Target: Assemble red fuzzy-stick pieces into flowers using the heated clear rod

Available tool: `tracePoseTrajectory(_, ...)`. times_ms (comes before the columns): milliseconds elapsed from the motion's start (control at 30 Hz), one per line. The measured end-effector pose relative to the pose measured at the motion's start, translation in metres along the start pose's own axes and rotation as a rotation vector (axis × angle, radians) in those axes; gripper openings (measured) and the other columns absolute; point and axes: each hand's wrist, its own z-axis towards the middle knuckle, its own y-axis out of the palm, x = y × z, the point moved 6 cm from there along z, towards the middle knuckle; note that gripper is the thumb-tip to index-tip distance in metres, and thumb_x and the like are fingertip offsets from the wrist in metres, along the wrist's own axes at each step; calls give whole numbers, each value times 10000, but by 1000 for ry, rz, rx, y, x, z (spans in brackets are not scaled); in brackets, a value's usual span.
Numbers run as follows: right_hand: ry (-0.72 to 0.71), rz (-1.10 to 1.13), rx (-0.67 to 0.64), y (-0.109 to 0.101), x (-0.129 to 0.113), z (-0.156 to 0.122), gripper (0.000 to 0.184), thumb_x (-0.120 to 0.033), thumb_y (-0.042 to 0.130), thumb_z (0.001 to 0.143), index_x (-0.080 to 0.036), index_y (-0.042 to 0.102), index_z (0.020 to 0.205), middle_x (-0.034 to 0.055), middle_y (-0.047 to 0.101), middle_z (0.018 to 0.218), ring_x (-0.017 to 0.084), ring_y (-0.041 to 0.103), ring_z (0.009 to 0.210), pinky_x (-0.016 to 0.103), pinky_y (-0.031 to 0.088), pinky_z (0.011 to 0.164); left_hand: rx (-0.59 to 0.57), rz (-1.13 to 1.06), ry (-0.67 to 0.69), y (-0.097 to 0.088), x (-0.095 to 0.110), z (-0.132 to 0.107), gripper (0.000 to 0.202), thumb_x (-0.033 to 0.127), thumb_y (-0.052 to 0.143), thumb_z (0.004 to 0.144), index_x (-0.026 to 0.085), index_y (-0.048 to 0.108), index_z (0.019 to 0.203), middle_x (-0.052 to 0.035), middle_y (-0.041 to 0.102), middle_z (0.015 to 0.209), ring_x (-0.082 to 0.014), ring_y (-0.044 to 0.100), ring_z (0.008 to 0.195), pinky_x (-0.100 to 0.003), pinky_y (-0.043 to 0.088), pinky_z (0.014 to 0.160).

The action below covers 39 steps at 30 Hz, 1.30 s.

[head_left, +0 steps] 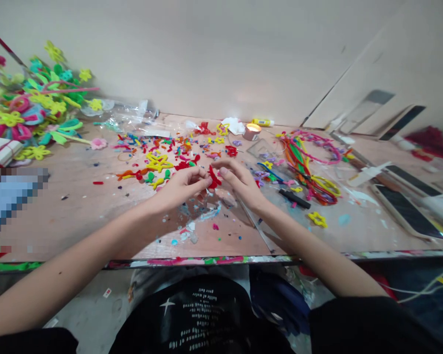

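My red chenille piece [214,177], clenched between both hands

My left hand [182,188] and right hand [239,184] close on it from either side, so the grip is shared, with neither hand clearly nearer. Its long axis runs roughly upright, tilted slightly. Loose chenille bits [158,157] lie just beyond the grip, open desk [59,211] spreads left of it, and the desk's front edge [206,260] runs nearer me.
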Motion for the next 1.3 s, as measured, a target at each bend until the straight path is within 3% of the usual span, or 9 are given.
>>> tracePoseTrajectory(133,207,221,-59,6,18,0,441,-661,633,821,-242,703,941,34,718,1031,216,646,1008,388,514,934,-7,-6,-9,1,2,0,94,230,631,853,158,597,803,12,638,696,-82,587,566,-192,475,551)
tracePoseTrajectory(267,350,434,-122,14,22,-4,324,-540,686,830,-246,710,965,18,719,981,171,666,911,308,548,793,21,-14,-21,-1,1,0,93,224,637,852,153,600,805,16,639,686,-74,569,558,-186,466,557)
tracePoseTrajectory(433,349,504,-175,14,11,-5,222,-394,774,773,-233,707,910,-17,696,868,120,655,790,245,529,719,32,-17,-30,-2,-1,-1,122,259,673,845,155,610,836,21,627,668,-83,577,566,-184,449,540)
tracePoseTrajectory(600,353,439,-150,11,12,-3,262,-387,819,730,-225,698,896,-19,696,839,99,620,691,230,507,628,22,-32,-24,-1,-1,0,141,266,704,814,150,625,813,16,643,684,-88,589,561,-202,474,554)
tracePoseTrajectory(1033,195,284,-137,0,2,3,277,-378,810,754,-204,681,928,-9,701,850,105,651,718,260,518,678,22,-226,-89,-3,-10,0,122,212,746,794,157,716,899,12,703,776,-82,633,662,-236,541,708)
tracePoseTrajectory(1300,109,222,-127,-2,-8,3,276,-373,813,751,-204,666,913,17,667,969,110,631,760,263,526,667,61,-253,-173,-4,-10,-1,39,154,717,814,147,701,849,3,701,769,-80,627,656,-219,523,673)
